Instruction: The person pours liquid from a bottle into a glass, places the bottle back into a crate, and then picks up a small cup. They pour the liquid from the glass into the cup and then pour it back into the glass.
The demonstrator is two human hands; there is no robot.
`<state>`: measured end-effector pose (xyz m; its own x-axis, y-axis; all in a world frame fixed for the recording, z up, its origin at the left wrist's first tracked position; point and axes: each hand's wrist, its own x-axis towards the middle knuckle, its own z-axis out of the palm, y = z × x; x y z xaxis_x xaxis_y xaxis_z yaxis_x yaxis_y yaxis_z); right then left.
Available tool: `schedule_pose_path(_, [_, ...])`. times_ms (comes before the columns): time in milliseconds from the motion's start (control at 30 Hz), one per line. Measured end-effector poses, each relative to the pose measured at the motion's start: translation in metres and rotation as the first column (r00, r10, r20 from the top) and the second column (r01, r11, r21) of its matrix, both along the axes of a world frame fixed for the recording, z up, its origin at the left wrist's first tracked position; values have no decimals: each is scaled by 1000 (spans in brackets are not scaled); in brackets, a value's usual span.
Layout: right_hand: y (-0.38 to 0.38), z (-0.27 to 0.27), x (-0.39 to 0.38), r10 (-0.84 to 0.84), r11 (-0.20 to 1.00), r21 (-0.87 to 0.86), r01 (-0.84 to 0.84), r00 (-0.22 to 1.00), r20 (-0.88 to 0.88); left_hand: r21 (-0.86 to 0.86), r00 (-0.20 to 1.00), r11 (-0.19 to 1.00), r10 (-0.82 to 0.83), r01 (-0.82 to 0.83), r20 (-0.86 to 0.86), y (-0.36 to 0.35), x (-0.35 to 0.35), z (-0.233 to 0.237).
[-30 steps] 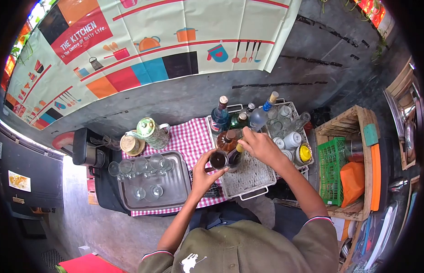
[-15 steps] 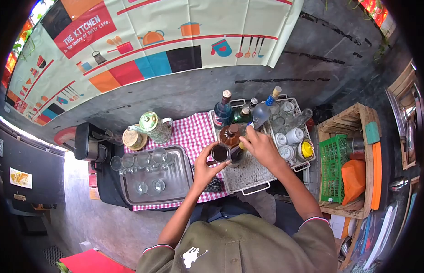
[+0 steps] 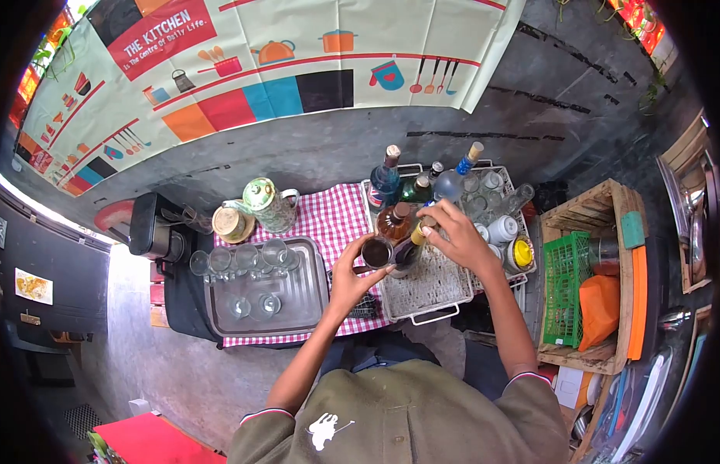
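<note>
Along the white metal tray's left edge (image 3: 386, 304), the left hand (image 3: 351, 276) cups a dark-filled glass (image 3: 377, 253); the right hand (image 3: 458, 233) pinches a yellow-necked bottle (image 3: 406, 254).

My cloth-covered table (image 3: 334, 209) holds a grey tray (image 3: 248, 319) at left, a teapot (image 3: 276, 213) near the back edge, white racks (image 3: 429, 292) at right.

There were six bottles (image 3: 385, 182) that could be made out and one glass of dark liquid (image 3: 377, 252). At least six empty glasses (image 3: 246, 258) stood on one grey tray (image 3: 306, 309), though overlaps left their exact number unclear. At least three white-lidded jars (image 3: 501, 229) and one yellow-lidded jar (image 3: 522, 253) showed. There were also one lidded teapot (image 3: 275, 213), one black appliance (image 3: 147, 226), one checkered cloth (image 3: 321, 209), one wooden crate (image 3: 607, 357), one green basket (image 3: 561, 288) and one printed kitchen sheet (image 3: 313, 46).
</note>
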<state>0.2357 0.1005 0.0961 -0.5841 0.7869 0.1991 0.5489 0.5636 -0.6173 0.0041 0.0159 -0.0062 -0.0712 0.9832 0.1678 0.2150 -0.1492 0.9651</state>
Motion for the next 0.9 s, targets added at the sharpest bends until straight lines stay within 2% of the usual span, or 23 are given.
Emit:
schedule_pose_path(100, [5, -27, -1, 61, 998, -12, -66, 969, -240, 16, 1000, 1000, 8, -7, -19, -1, -1, 0])
schedule_pose_path(200, [1, -50, -7, -31, 969, -234, -76, 905, -424, -8, 1000, 1000, 11, -11, -8, -3, -1, 6])
schedule_pose_path(300, [-2, -78, -20, -53, 985, -163, -57, 800, -598, 0, 1000, 1000, 13, -13, -24, -4, -1, 9])
schedule_pose_path(400, [-6, -96, -33, -118, 986, -169, -3, 706, -699, -6, 999, 1000, 24, -24, -24, -4, 0, 9])
schedule_pose_path(567, [-8, -99, -41, -166, 984, -168, 62, 670, -723, -57, 997, 998, 37, -33, 70, -5, 3, 14])
schedule_pose_path(667, [-4, -106, -42, -179, 983, -157, 91, 646, -743, -15, 998, 999, 43, -44, -38, -5, 0, 5])
schedule_pose_path(800, [-3, -108, -42, -216, 975, -194, 105, 633, -743, -57, 999, 997, 44, -43, 24, -6, 1, 6])
schedule_pose_path(900, [-1, -110, -44, -195, 981, -161, 111, 626, -755, -52, 999, 997, 48, -48, 5, -7, 0, 8])
